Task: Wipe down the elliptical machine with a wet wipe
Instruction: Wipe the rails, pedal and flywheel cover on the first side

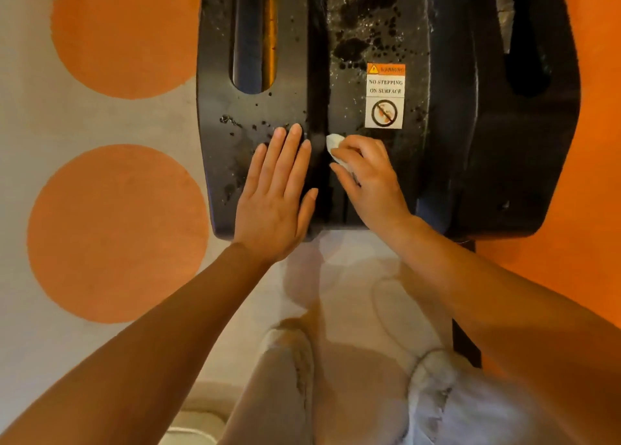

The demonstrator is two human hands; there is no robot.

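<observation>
The person bends over the black base of the elliptical (470, 162), which sits on a floor (30, 121) of pale grey with big orange circles.

The left hand (279, 192) lies flat on the cover near its near edge, fingers straight and close together, thumb out to the side; its grip is fully open and holds nothing.

The right hand (366, 172) is just beside it, across a dark groove that runs down the middle of the cover. Its fingers are curled round a small white wipe (334, 142), bunched up so that only a corner pokes out past the fingertips and a bit shows under the thumb. The wipe is pressed to the cover near the near edge, right at the groove and just below a warning label (385, 95) that reads NO STEPPING ON SURFACE over a crossed-out symbol.

The cover is spotted with dark wet blotches and droplets, thickest towards its far edge above the label, with more scattered by the left hand's fingertips. A long slot (253, 34) opens in the cover's left side, something orange-brown showing inside it; a second slot (527, 41) shows on the right side.

At the bottom of the view are the person's knees in pale trousers (447, 404), above the floor at the machine's near edge.
</observation>
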